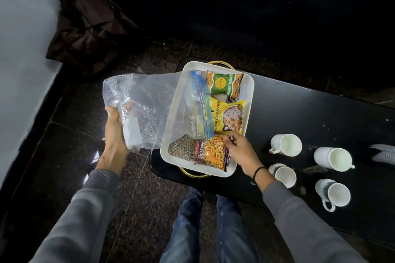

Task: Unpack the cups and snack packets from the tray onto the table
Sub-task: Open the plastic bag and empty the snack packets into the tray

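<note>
Packets remain in tray (171, 126): my right hand (241, 153) pinches mixture packet (211, 152) for lifting; left hand (114, 132) grips emptied clear bag (145, 102) aside.

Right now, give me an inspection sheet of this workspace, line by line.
Surface: black table, white specks on it.
Job's things: four white cups already on the table, lying tipped; white tray still holds the green packet, yellow soya chunks packet and mixture packet.
Clutter: clear zip bag draped over the tray's left rim; burlap piece in the tray.
Grippers: left hand grips the zip bag; right hand touches the mixture packet, grasp unclear.
Cables: nothing seen.
Surroundings: dark stone floor, dark bag by the wall, the person's jeans.
</note>
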### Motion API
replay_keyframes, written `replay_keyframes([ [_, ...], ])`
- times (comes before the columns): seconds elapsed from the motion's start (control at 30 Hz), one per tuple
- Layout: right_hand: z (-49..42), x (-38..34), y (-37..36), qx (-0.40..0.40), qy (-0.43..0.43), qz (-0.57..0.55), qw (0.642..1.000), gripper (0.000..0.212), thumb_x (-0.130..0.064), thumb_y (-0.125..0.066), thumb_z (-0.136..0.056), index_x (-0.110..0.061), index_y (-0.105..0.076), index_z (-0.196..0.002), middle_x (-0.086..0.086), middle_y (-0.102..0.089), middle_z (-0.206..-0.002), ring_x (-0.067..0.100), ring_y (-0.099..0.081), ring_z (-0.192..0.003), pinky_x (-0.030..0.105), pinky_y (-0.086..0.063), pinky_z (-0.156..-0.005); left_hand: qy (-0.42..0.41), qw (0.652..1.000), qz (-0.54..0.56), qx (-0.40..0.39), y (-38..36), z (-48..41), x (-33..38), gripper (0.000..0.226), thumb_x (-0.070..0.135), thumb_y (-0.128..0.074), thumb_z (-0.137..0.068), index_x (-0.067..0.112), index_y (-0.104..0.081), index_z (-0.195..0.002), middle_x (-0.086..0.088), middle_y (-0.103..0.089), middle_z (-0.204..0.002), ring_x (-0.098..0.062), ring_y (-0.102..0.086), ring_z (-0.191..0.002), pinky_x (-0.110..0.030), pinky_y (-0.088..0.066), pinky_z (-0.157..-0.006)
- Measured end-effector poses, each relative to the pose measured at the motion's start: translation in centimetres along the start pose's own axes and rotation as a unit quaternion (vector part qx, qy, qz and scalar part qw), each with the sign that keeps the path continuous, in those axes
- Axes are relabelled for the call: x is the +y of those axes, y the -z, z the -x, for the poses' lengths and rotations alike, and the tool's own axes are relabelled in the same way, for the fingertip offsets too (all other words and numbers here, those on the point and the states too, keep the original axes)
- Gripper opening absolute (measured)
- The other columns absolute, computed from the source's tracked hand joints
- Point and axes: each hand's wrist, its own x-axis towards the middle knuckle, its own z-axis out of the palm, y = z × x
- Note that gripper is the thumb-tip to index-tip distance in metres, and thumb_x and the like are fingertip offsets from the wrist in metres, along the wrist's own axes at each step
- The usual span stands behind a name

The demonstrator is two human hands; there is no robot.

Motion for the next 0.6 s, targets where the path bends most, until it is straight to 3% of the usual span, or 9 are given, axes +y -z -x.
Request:
replay_keyframes([
  [0.13,0.2,-0.4,0.2,0.078,0.002,0.066,0.995,0.028,-0.034,-0.067,-0.098,-0.016,-0.067,-0.120,0.007,-0.070,-0.120,0.021,-0.066,-0.099,0.021,-0.046,-0.077,0.010,1.000,0.009,-0.021,-0.6,0.5,-0.3,0.063,0.075,-0.032,-0.095,0.035,-0.074,-0.121,-0.004,-0.076,-0.121,-0.027,-0.073,-0.112,-0.047,-0.061,-0.089],
  [0.3,1.4,-2.2,2.0,0.109,0.043,0.105,0.988,0.022,-0.023,-0.068,-0.098,-0.010,-0.066,-0.116,0.006,-0.072,-0.113,0.018,-0.067,-0.099,0.022,-0.049,-0.084,0.037,0.997,0.046,-0.048,-2.0,1.6,0.2,0.064,0.075,-0.035,-0.095,0.032,-0.076,-0.120,-0.007,-0.075,-0.124,-0.029,-0.073,-0.112,-0.050,-0.059,-0.090],
  [0.43,2.8,-4.3,3.2,0.149,0.077,0.047,0.985,0.030,-0.042,-0.054,-0.103,-0.016,-0.066,-0.106,-0.004,-0.072,-0.101,0.014,-0.067,-0.090,0.017,-0.049,-0.072,0.038,0.996,0.057,-0.063,-3.6,3.3,1.0,0.062,0.071,-0.037,-0.097,0.028,-0.072,-0.126,-0.007,-0.077,-0.120,-0.028,-0.076,-0.102,-0.044,-0.064,-0.074],
  [0.5,3.5,-5.9,3.4,0.098,0.043,-0.073,0.992,0.049,-0.060,-0.044,-0.101,-0.019,-0.067,-0.114,0.000,-0.074,-0.109,0.016,-0.072,-0.095,0.031,-0.058,-0.085,0.045,0.994,0.062,-0.084,-4.4,4.3,1.6,0.065,0.071,-0.039,-0.096,0.025,-0.067,-0.132,-0.007,-0.079,-0.112,-0.028,-0.078,-0.097,-0.044,-0.063,-0.070],
  [0.6,4.5,-7.9,3.7,-0.043,-0.022,-0.266,0.963,0.082,-0.086,-0.038,-0.085,-0.028,-0.060,-0.139,0.002,-0.068,-0.132,0.024,-0.066,-0.120,0.054,-0.050,-0.106,0.075,0.989,0.044,-0.116,-5.8,6.4,2.6,0.071,0.076,-0.040,-0.092,0.026,-0.065,-0.135,-0.010,-0.078,-0.116,-0.033,-0.076,-0.102,-0.051,-0.063,-0.075],
])
